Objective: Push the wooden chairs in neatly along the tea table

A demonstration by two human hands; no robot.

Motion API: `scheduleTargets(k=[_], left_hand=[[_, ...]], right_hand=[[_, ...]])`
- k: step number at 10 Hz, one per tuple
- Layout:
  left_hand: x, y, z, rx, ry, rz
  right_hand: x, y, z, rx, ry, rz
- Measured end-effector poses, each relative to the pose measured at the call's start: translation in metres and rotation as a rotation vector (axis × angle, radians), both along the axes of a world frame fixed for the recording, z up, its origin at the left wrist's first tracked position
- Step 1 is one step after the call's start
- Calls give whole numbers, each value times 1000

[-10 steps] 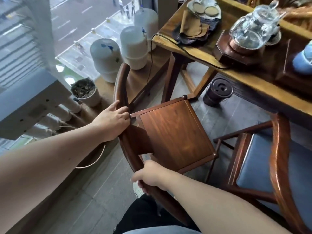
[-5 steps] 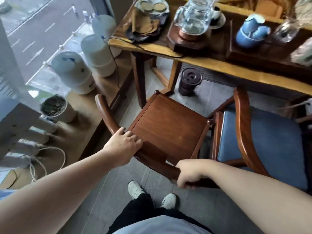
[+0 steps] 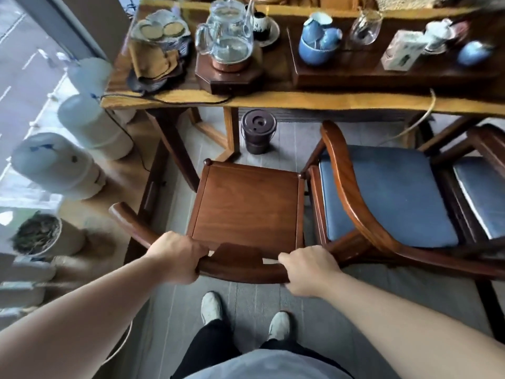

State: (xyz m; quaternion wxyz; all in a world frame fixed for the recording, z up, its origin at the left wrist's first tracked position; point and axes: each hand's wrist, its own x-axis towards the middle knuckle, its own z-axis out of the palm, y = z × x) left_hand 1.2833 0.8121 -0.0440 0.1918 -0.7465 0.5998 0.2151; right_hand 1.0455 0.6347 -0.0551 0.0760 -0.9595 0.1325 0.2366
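Note:
A wooden chair with a bare brown seat stands square to the tea table, its front edge just short of the table's edge. My left hand and my right hand both grip its curved backrest rail, one each side of the back splat. To the right sits a second wooden chair with a blue cushion, close beside the first. A third chair with a blue cushion shows at the right edge.
The table carries a glass kettle on a wooden base, blue cups, a glass and a small box. A dark lidded bucket stands under the table. White tanks and a potted plant line the window platform on the left.
The chair has swung round from an angled position to face the table squarely, next to the cushioned chair. Both hands kept their hold on the backrest.

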Motion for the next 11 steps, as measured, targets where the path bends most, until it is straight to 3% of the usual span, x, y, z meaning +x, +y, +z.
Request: scheduleTargets(k=[3, 8, 10, 11], left_hand=[[-5, -15, -17, -104, -32, -21], [-23, -44, -4, -48, 68, 10], [-16, -42, -4, -49, 148, -20], [-8, -43, 7, -112, 252, -1]], right_hand=[[5, -32, 5, -63, 36, 41], [2, -63, 14, -55, 94, -46], [-2, -60, 22, -15, 63, -86], [3, -60, 32, 129, 131, -167]])
